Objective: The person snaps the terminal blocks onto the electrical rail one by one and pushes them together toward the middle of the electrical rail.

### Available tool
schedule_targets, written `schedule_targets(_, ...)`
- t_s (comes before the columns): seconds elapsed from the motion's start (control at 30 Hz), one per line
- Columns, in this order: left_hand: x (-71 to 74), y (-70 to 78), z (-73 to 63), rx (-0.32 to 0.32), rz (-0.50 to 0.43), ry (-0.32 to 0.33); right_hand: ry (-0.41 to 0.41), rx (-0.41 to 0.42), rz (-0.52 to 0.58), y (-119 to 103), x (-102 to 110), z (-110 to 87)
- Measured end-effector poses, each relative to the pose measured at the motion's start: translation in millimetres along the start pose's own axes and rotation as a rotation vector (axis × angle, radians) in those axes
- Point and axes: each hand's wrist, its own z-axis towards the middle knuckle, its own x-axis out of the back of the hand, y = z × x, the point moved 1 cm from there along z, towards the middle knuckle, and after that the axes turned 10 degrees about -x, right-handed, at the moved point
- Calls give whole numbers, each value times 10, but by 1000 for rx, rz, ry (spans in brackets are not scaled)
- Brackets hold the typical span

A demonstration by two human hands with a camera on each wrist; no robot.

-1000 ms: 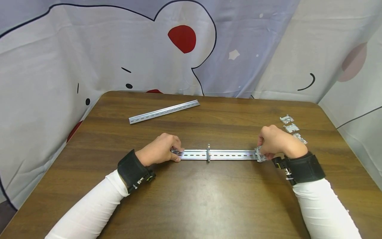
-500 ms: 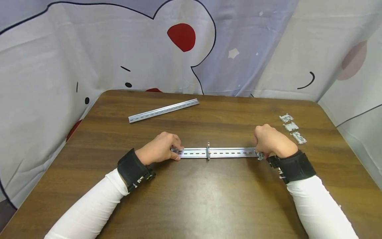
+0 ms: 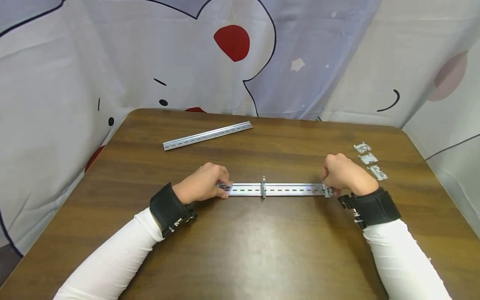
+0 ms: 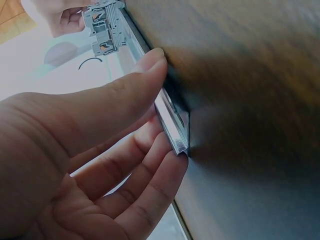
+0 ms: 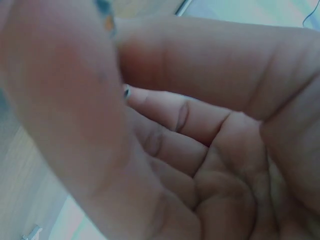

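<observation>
A slotted metal DIN rail (image 3: 288,190) lies crosswise on the table before me. My left hand (image 3: 202,183) grips its left end; in the left wrist view the thumb lies along one side of the rail (image 4: 170,125) and the fingertips on the other. One thin grey terminal block (image 3: 263,187) stands upright across the rail near mid-length. At the right end, my right hand (image 3: 348,175) pinches another grey terminal block (image 3: 328,191), mostly covered by the fingers. Whether that block is seated on the rail cannot be made out. The right wrist view shows mainly fingers and palm.
A second DIN rail (image 3: 208,136) lies slanted toward the back left of the wooden table (image 3: 240,250). Beyond the right hand, 3 loose terminal blocks lie flat in a row, the nearest block (image 3: 377,172) close to the wrist. A patterned curtain (image 3: 300,50) hangs behind the table.
My right hand has shifted slightly left and now covers more of the terminal block at the rail's right end. The left hand keeps its grip on the rail.
</observation>
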Motion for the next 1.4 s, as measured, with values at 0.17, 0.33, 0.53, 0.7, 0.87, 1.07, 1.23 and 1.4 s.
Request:
schedule_targets(0.17,33,-1,8,9,12,1,-14,13,19,-2,11,36)
schedule_targets(0.33,30,8,1,5,5,1,-21,15,26,18,4,44)
schedule_targets(0.53,-20,7,-21,4,-14,-7,-80,45,66,98,0,16)
schedule_targets(0.7,-22,1,-20,1,-13,3,-176,59,217,254,101,-24)
schedule_targets(0.87,-4,1,-6,2,-8,7,-300,95,350,436,187,-34)
schedule_targets(1.07,-25,-17,-20,5,-14,6,-403,144,441,535,136,46)
schedule_targets(1.23,-33,-24,-16,1,-17,11,-435,120,496,562,84,113)
schedule_targets(1.4,-7,-21,-5,-5,-20,10,-470,93,559,588,74,127)
